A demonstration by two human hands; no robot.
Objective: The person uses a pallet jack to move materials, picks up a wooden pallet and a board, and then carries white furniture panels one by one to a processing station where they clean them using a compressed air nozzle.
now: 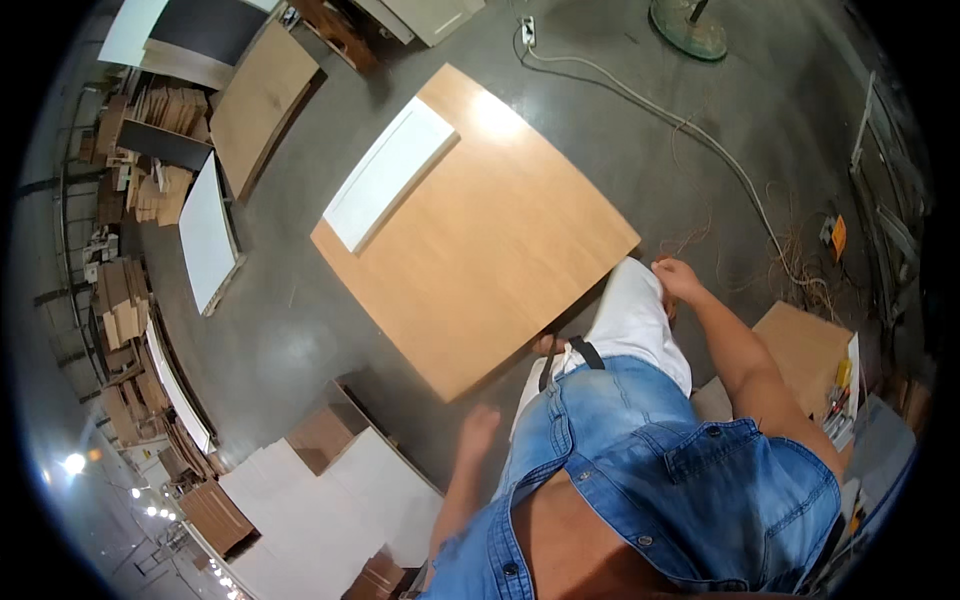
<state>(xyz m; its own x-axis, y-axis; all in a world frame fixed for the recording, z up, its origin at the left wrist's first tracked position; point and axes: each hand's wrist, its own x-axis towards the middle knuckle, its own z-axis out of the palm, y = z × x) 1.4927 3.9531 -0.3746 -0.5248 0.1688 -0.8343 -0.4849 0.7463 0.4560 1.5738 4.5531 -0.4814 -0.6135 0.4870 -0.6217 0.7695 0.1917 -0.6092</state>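
1. So the white panel (390, 175) is lying flat on the far left part of the wood-toned desk (500, 250), well apart from both hands.
2. The right grip (679, 279) is hovering just beside the desk's right corner, near the white trouser leg (635, 310). The panel is sitting far and to the left of it. Fingers are curling in, but I honestly can't tell if they're pinching anything.
3. The left grip (481, 425) is hanging off the near edge of the desk, and the panel is lying far and a bit left of it. It's blurring pretty badly, so I can't tell if it's spread or pressed together.
4. Counting up: one desk, one white panel resting on it, two hands.
5. On the floor (300, 270), one pale cable (680, 125) is running along the right side from one white socket block (528, 32), and one round green base (690, 30) is standing at the far right.
6. Over on the left, one brown board (262, 105) and one white board (208, 238) are sitting near the wood stacks (165, 125); too many pieces are piling up there to count.
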